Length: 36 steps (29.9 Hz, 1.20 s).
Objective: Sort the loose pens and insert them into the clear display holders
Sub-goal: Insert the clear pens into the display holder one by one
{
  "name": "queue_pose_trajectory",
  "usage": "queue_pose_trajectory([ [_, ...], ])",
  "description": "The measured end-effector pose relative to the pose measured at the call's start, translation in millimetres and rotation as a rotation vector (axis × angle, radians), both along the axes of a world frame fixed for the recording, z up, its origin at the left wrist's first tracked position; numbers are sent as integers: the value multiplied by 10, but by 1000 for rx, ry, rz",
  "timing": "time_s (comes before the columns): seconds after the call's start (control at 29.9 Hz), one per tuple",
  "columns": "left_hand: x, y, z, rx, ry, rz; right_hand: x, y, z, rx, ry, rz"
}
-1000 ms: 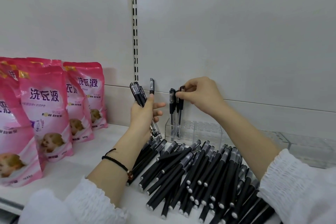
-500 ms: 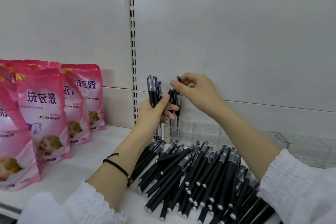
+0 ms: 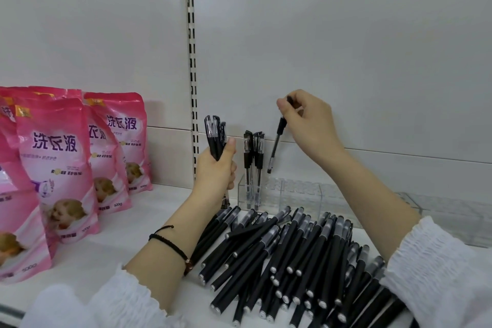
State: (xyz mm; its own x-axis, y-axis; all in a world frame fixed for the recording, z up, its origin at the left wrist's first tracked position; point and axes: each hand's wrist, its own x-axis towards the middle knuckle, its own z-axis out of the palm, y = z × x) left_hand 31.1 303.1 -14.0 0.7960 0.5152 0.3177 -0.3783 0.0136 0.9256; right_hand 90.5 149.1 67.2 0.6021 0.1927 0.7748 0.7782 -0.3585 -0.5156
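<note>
Your right hand [image 3: 306,125] pinches one pen [image 3: 275,146] tilted above the clear holder [image 3: 300,197]; your left hand [image 3: 215,170] grips a pen bundle [image 3: 214,133] upright beside it; loose pens [image 3: 292,261] crowd the shelf front.

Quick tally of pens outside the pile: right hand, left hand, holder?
Single pen in right hand: 1
Bundled pens in left hand: at least 3
Standing pens in clear holder: at least 3, overlapping
Total: at least 7; pile not counted.
</note>
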Motion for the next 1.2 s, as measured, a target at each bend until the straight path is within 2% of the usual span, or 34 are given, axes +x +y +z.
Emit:
queue_pose_trajectory([
  [0.1,8,3,14,-64,-8,-78,14,44,-59,-84,-5,-22],
  [0.33,15,31,10,-122,16,-83,40,70,-165,-226,-2,-48],
  [0.47,24,19,51,-240,26,-85,19,83,-251,-262,-74,-132],
  [0.63,-19,-13,96,-266,-4,-222,30,72,-261,-332,-60,-187],
  [0.77,-64,-66,86,-121,-70,-294,37,71,-207,-179,-2,-163],
  [0.87,-87,-102,75,-12,-85,-321,-41,98,-99,-49,154,99],
  [1.0,-90,-97,74,-27,-99,-301,-127,104,-30,-8,365,340],
  [1.1,-70,-89,74,-33,-87,-290,-131,89,-32,40,468,385],
  [1.2,-69,-76,69,-66,-29,-260,-112,74,9,183,493,377],
])
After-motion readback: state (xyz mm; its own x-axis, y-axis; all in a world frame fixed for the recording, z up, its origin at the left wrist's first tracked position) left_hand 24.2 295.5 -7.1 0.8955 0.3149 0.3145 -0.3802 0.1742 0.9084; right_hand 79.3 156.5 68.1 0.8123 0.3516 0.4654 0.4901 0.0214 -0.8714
